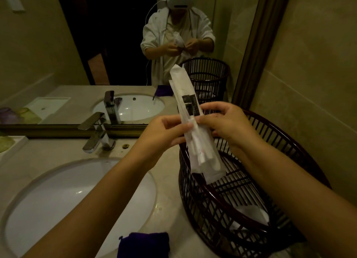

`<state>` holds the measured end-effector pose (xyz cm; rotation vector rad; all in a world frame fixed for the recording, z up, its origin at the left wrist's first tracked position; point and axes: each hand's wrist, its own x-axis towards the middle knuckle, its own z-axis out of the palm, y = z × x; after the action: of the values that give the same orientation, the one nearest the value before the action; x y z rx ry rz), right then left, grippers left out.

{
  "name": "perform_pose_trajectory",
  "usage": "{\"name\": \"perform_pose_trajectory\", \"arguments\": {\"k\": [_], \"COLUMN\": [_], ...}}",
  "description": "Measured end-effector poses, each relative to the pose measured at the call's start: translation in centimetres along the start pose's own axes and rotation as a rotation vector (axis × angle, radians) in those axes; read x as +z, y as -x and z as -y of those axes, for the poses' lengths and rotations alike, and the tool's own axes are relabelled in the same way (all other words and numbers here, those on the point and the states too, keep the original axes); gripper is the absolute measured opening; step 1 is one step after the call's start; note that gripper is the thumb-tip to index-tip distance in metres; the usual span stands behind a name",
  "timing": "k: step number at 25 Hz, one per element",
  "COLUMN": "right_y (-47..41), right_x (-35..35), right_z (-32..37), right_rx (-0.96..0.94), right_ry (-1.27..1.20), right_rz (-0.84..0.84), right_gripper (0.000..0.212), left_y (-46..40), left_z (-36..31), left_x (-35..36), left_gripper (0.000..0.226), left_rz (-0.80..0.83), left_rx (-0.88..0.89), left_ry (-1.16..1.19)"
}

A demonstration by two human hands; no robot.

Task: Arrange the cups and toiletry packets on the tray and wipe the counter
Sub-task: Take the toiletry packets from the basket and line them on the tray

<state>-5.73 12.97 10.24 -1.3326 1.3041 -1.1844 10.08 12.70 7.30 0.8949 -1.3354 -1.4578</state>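
Note:
Both my hands hold a bunch of long white toiletry packets (190, 107) upright above a dark slatted basket (301, 151) at the right of the counter. My left hand (166, 131) pinches the bunch from the left. From the right, my right hand (222, 120) grips it. More white packets (253, 213) lie inside the basket. At the far left edge a greenish cup (5, 142) sits on a white tray (16, 141). A folded purple cloth (144, 244) lies on the counter's front edge.
A white round sink (77, 199) fills the lower left, with a chrome tap (96, 134) behind it. The beige counter (168, 161) runs between sink and basket. A wall mirror (77, 54) behind reflects the person, basket and cups. A tiled wall (318, 64) closes the right.

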Motion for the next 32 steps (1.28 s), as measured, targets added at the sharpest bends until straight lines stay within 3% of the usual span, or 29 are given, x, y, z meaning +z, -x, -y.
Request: {"name": "perform_pose_trajectory", "arguments": {"k": [4, 9, 12, 15, 22, 26, 29, 32], "right_y": [-0.4, -0.9, -1.5, -2.3, -4.5, -4.6, -4.0, -3.4], "right_x": [0.6, 1.4, 1.4, 0.0, -6.3, -8.6, -9.7, -9.9], "right_z": [-0.7, -1.4, -1.3, -1.1, -6.8, -13.3, -17.3, -19.7], "right_rx": [0.099, 0.132, 0.125, 0.108, 0.108, 0.265, 0.447, 0.472], "right_ry": [-0.089, -0.259, -0.224, -0.135, 0.681, 1.188, 1.392, 1.482], "right_rz": [0.029, 0.027, 0.13, 0.29, 0.672, 1.001, 1.148, 1.215], "right_gripper": [0.013, 0.009, 0.008, 0.014, 0.018, 0.026, 0.033, 0.042], "left_y": [0.2, 0.2, -0.1, -0.4, -0.2, 0.2, 0.5, 0.9], "left_z": [1.0, 1.3, 1.4, 1.4, 3.0, 6.4, 9.3, 12.1], "left_x": [0.0, -0.5, -0.8, -1.6, -7.3, -11.2, -12.6, -12.0], "left_gripper": [0.019, 0.02, 0.014, 0.028, 0.023, 0.024, 0.019, 0.013], "left_rz": [-0.155, -0.136, -0.167, -0.181, -0.188, -0.259, -0.365, -0.344], "left_rx": [0.015, -0.067, -0.07, -0.093, -0.209, -0.289, -0.343, -0.375], "left_ry": [-0.041, -0.051, -0.076, 0.015, -0.045, -0.104, -0.13, -0.121]}}
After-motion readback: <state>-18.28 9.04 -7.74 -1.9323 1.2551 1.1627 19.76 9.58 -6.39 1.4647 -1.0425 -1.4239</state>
